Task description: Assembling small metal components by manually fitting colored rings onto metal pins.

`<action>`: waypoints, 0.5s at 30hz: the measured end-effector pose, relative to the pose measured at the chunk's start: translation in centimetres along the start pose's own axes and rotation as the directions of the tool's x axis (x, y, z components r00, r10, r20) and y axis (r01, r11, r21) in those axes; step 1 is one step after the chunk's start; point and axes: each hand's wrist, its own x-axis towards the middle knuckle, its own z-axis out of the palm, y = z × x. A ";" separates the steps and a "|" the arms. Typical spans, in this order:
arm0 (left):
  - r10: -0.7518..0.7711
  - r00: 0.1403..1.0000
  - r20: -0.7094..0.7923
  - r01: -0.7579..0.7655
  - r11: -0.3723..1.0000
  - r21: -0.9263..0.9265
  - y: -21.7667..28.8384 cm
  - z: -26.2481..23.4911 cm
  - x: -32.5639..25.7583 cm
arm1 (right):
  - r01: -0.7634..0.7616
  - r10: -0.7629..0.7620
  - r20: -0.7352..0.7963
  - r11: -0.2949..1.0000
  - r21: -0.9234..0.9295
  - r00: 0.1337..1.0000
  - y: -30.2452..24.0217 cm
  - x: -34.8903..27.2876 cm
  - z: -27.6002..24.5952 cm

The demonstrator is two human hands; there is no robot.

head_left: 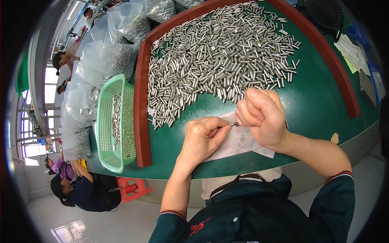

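My left hand (202, 138) is closed in a pinch, thumb against forefinger, on a small metal pin (233, 124) pointing toward my right hand. My right hand (261, 115) makes a fist just beside it, thumb on top. What the fist holds is mostly hidden; a dark bit shows at its wrist side. Both hands are over a white sheet (227, 150) with grey smudges, on the green tabletop (316, 105). Just beyond them spreads a large heap of short shiny metal pins (219, 52).
A dark red raised border (143, 109) frames the heap. Left of it stands a pale green basket (129, 125) with some metal pins inside. Clear plastic bags (121, 56) of metal parts line the far left. Papers (352, 52) and a black fan (324, 14) occupy the far right. Other people sit at left.
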 end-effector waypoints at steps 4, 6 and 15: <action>-0.017 1.000 0.016 0.016 0.999 0.032 0.2 -0.1 0.0 | 0.004 -0.004 0.006 1.000 -0.009 1.000 0.0 0.0 0.0; -0.013 1.000 0.018 0.012 0.999 0.035 0.2 -0.1 0.1 | 0.003 -0.003 0.007 1.000 -0.008 1.000 0.0 0.0 -0.1; -0.023 1.000 0.021 0.023 1.000 0.020 0.1 0.1 -0.2 | 0.061 -0.059 0.020 0.992 -0.110 0.998 0.8 -0.8 0.4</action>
